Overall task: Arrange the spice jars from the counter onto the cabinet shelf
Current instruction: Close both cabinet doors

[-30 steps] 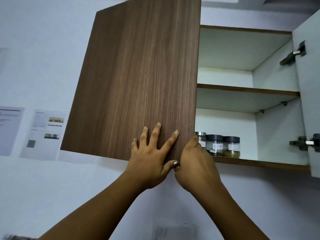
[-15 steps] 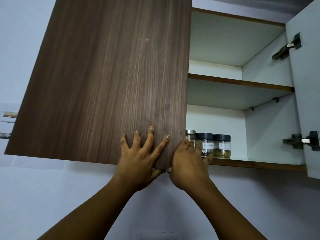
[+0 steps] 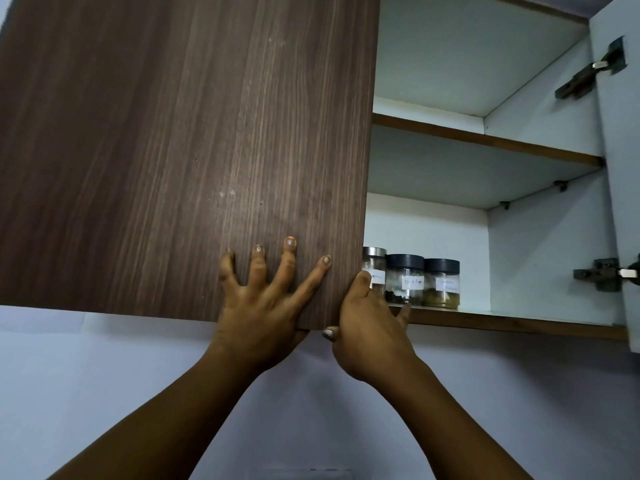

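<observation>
Three spice jars stand in a row on the cabinet's bottom shelf [image 3: 519, 323]: a steel-lidded jar [image 3: 375, 268] partly hidden behind the door edge, a black-lidded jar of dark spice [image 3: 405, 284] and a black-lidded jar of yellow-brown spice [image 3: 441, 287]. My left hand [image 3: 266, 306] lies flat with fingers spread on the front of the brown wooden left door [image 3: 190, 150], near its lower right corner. My right hand [image 3: 367, 327] curls around that door's free edge at the bottom corner, its fingers behind the edge, just in front of the jars.
The white right door [image 3: 620, 168] stands open at the far right, with two metal hinges [image 3: 602, 273]. The middle shelf [image 3: 485, 140] and top compartment hold nothing visible. A pale wall runs below the cabinet.
The view has come closer and tilted up; the left door now fills more of the frame. Both hands stay at the door's lower corner, the right one wrapped further round its edge.
</observation>
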A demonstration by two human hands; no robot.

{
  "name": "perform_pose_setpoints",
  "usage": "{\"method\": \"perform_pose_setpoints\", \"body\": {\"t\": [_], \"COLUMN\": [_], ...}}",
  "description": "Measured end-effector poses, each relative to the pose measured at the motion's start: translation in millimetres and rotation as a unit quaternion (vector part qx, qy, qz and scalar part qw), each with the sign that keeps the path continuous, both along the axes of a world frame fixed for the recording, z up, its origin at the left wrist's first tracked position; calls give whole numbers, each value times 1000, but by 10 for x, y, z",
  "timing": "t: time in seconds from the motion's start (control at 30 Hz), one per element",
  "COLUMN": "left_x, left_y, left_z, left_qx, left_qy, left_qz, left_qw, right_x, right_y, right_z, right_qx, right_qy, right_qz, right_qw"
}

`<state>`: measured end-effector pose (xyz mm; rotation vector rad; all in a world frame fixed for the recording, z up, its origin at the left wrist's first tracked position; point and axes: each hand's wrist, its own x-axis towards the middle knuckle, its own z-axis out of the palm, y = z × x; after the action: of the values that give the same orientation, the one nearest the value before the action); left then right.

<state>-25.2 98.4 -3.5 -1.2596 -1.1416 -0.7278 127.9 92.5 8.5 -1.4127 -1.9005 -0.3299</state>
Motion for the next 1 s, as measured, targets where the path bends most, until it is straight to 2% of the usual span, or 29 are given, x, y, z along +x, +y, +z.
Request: {"method": "perform_pose_setpoints", "body": {"t": [0.13, 0.27, 0.47, 0.57, 0.8, 1.0], "left_x": [30, 146, 298, 425, 1065, 1886], "left_y": [-41, -274, -550, -739, -1167, -1567], "left_z": [1, 40, 179, 229, 58, 110], "left_qx": [-26, -126, -254, -312, -321, -279], "left_qy": [-7, -47, -88, -125, -57, 23], "left_qz": [2, 20, 19, -12, -191, -301], "left_qw": [1000, 991, 963, 942, 926, 912], "right_x": [6, 37, 137, 218, 826, 1568], "right_y": [16, -34, -319, -508, -1095, -1811], "right_z": [13, 14, 50, -51, -198, -151], "right_qx": [-5, -4, -22, 8, 117, 137], "right_qy": [16, 12, -87, -89, -127, -135], "right_qz": [13, 15, -44, -34, -42, -144], "right_qw": [1000, 1000, 995, 995, 984, 971]}}
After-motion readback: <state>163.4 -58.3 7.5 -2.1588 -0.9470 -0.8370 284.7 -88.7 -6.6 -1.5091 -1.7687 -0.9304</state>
